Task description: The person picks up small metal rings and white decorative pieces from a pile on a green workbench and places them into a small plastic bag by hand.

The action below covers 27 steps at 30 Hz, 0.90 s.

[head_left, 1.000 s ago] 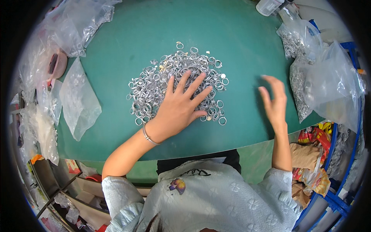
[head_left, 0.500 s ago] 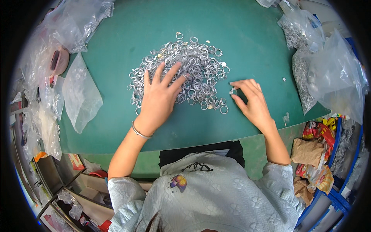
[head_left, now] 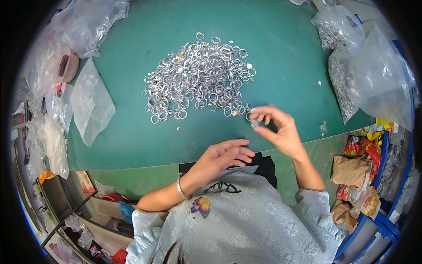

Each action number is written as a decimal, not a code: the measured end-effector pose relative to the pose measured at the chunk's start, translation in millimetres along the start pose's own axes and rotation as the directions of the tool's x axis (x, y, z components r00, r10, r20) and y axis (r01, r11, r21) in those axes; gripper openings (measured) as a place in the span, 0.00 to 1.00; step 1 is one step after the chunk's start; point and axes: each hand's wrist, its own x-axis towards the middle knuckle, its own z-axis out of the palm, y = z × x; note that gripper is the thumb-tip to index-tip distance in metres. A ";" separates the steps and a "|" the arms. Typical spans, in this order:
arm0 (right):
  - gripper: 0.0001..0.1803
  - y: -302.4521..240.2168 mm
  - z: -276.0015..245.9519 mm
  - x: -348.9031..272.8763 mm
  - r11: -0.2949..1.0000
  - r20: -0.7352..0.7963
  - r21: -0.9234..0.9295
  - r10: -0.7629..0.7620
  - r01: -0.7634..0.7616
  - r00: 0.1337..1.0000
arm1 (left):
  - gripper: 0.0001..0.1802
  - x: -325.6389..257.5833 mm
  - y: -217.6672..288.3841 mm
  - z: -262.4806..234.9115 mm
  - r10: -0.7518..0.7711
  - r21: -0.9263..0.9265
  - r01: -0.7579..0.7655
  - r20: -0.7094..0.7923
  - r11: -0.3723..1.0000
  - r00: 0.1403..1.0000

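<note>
A broad pile of silver-coloured metal rings [head_left: 198,81] lies on the green table [head_left: 281,57], mixed with a few pale bits. Just off the pile's near right corner, my right hand [head_left: 281,132] has its thumb and fingers curled around a small silver ring [head_left: 254,123]; the fingers partly cover it, and I cannot tell if there is more than one. My left hand [head_left: 224,154] is over the table's front edge, close to my body. Its fingers stretch rightward, loosely apart, holding nothing.
Clear plastic bags full of metal pieces [head_left: 340,83] stand at the right edge. More plastic bags [head_left: 90,103] and a pink basket [head_left: 69,68] line the left. Below the table are brown paper packaging [head_left: 350,170] on the right and shelving [head_left: 103,231] on the left.
My left hand has come off the ring pile and moved back toward my body and to the right. My right hand has shifted slightly nearer and left, a ring still in its fingers.
</note>
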 end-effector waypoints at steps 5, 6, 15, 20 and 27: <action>0.21 -11.8 13.9 -7.8 0.980 0.165 -0.096 -0.154 0.172 0.974 | 0.18 18.3 -11.4 2.0 0.057 -0.380 -0.097 -0.115 0.920 0.992; 0.20 -9.8 11.9 -5.0 0.964 0.114 -0.128 -0.219 0.233 0.969 | 0.18 19.9 -14.9 -1.2 0.073 -0.380 -0.110 -0.110 0.918 0.991; 0.21 9.8 7.0 -3.5 0.818 -0.069 -0.564 -0.178 0.109 0.982 | 0.16 6.5 -8.4 1.7 0.055 -0.246 -0.104 -0.197 0.964 0.979; 0.23 0.4 -3.9 -4.8 0.761 -0.160 -0.648 -0.188 0.040 0.969 | 0.17 6.3 -0.7 8.3 0.247 0.076 -0.235 -0.334 0.969 0.910; 0.20 6.6 7.2 10.4 0.710 -0.038 -0.682 -0.273 0.175 0.961 | 0.19 7.6 4.0 -2.2 0.229 0.102 -0.208 -0.277 0.973 0.933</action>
